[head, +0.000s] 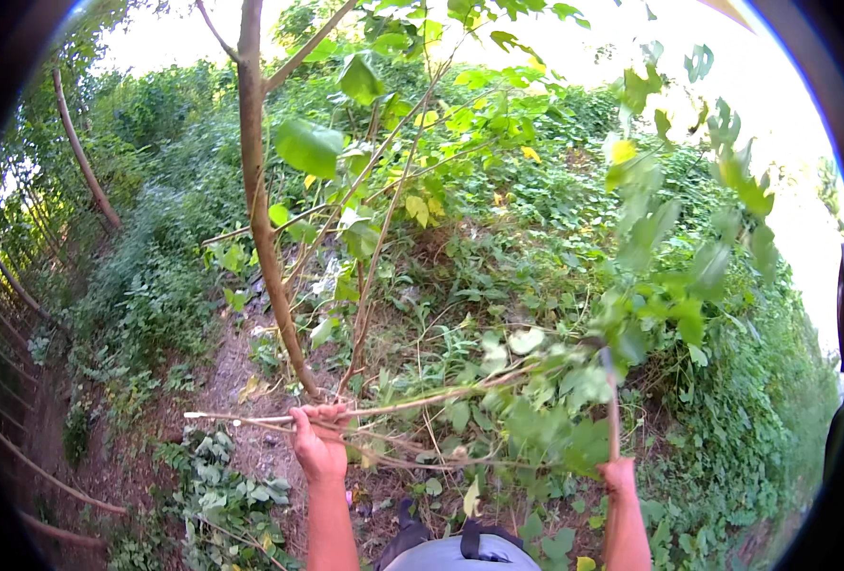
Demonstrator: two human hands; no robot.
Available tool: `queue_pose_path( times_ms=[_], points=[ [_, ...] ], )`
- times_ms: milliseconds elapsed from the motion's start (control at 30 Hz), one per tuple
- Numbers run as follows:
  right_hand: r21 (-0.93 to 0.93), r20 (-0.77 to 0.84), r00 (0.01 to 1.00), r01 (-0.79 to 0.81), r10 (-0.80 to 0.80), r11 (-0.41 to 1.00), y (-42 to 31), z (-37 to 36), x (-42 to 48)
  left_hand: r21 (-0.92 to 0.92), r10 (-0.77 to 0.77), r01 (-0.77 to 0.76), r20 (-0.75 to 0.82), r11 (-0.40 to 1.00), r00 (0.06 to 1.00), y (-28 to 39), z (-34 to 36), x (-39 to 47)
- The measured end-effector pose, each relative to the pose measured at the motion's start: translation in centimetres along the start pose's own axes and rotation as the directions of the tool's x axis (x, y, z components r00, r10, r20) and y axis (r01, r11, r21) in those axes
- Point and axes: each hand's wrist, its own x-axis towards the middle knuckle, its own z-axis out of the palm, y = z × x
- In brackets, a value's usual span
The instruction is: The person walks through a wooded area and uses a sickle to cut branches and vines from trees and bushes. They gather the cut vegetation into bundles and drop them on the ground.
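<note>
A small bundle of cut leafy branches (436, 402) lies across the view, and my left hand (320, 440) is closed around its stems. Pale, bare cut ends (195, 415) stick out to the left of that fist. Green leaves (557, 428) hang from the far end of the bundle, at the right. My right hand (617, 477) grips the wooden handle (613, 421) of a tool, held upright. Its upper end is blurred among leaves, so I cannot tell the kind of tool. Just beyond my left hand rises a slender forked tree trunk (261, 228) with thinner stems beside it.
Dense undergrowth (158, 235) covers the slope ahead and to the sides. Cut leafy boughs (229, 485) lie on the soil at lower left. Blurred leaves (650, 214) stand high on the right. Several thin trunks (79, 150) curve along the left rim.
</note>
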Motion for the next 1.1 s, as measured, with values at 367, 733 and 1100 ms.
queue_pose_path(
  times_ms=[367,733,1100],
  points=[
    [-0.451,0.031,0.995,0.094,-0.09,0.888,-2.2,1.0,-0.4,0.161,0.118,-0.077,-0.257,0.984,0.959,-1.4,-5.2,0.1],
    [-0.142,-0.224,0.78,0.567,-0.584,0.811,-18.0,-8.2,-5.7,0.241,0.223,-0.149,-0.32,0.959,0.921,1.8,-5.0,-0.3],
    [0.412,-0.402,0.797,-0.282,0.451,0.866,19.7,-8.0,-2.8,0.23,0.287,-0.215,-0.35,0.949,0.891,5.2,-9.6,2.7]
  ],
)
